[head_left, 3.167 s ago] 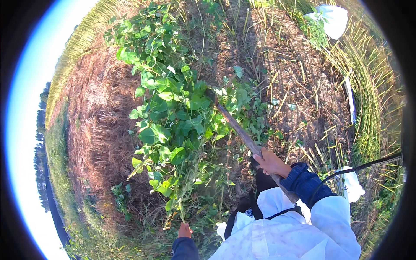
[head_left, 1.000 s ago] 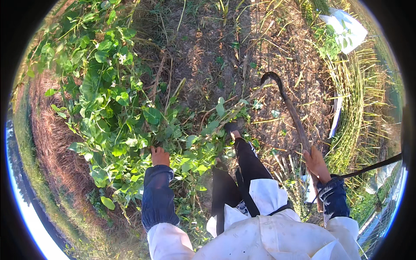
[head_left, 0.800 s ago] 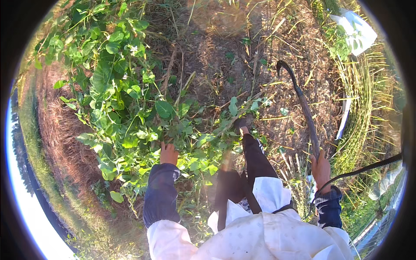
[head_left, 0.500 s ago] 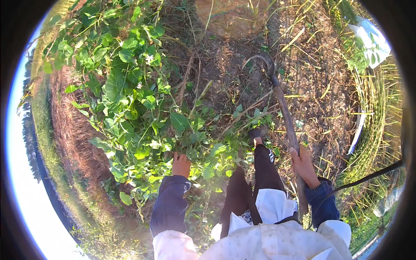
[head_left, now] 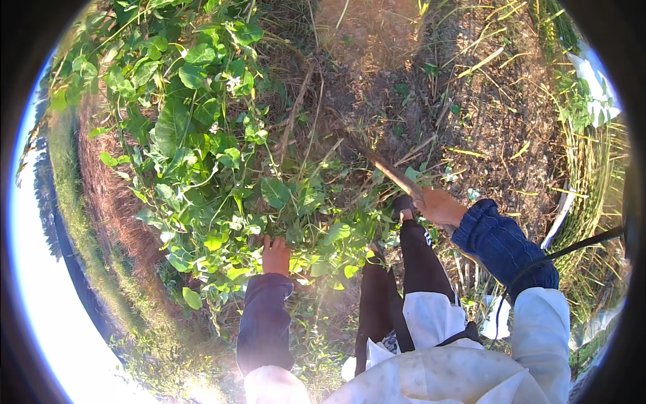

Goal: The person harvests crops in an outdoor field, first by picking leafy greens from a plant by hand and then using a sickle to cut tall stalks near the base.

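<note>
My left hand (head_left: 275,254) grips a bunch of green leafy vines (head_left: 202,155) low down, near where the stems meet the ground. My right hand (head_left: 437,205) is shut on the wooden handle of a sickle (head_left: 389,172). The handle runs up and left from the hand into the vine stems, and its blade is hidden among the leaves and dry stalks. My dark-trousered legs (head_left: 404,269) stand just below the cutting spot, between the two hands.
Bare brown soil with dry stalks (head_left: 471,101) spreads ahead and to the right. A white sack (head_left: 595,81) lies at the far right edge among tall grass. Reddish dry grass (head_left: 114,202) borders the vines on the left.
My right hand has swung the sickle from out at the right down and left into the vine stems. My left hand has stayed on the vines while the view tilted.
</note>
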A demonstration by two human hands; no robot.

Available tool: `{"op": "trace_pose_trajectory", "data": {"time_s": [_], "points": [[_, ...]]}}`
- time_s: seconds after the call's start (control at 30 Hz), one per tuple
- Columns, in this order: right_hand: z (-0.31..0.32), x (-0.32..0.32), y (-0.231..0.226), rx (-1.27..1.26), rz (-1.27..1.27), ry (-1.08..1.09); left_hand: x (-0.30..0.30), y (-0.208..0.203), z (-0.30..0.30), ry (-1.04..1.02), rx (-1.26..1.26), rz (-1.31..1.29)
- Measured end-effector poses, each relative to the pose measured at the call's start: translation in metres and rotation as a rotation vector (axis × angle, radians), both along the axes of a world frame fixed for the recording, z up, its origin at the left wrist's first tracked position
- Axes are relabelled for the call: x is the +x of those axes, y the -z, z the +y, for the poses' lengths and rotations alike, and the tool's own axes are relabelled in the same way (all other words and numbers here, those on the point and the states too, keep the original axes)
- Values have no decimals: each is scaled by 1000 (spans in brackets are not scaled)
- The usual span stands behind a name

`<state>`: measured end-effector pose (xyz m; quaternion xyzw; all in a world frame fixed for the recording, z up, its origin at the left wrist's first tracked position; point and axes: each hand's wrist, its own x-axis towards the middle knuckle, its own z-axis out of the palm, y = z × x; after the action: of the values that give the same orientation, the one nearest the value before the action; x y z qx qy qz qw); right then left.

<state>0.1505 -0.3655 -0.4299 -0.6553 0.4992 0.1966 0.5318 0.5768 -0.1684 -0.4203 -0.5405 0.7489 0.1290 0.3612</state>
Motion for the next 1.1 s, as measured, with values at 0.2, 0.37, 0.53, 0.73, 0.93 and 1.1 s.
{"op": "trace_pose_trajectory", "data": {"time_s": [0.2,0.37,0.53,0.73,0.93,1.1], "points": [[61,-69,-62,-32,204,-125,-1,12,2,-2,73,-134],[107,-56,-109,-95,104,43,14,12,4,51,98,-142],[161,-110,-231,-90,227,253,1,16,6,30,123,-49],[160,-61,-230,31,11,782,-8,-6,-9,106,21,32],[98,-2,-166,-127,-211,657,-5,-11,-8,120,-43,27],[-20,42,-73,-119,-275,520,11,-4,-4,58,0,-34]]}}
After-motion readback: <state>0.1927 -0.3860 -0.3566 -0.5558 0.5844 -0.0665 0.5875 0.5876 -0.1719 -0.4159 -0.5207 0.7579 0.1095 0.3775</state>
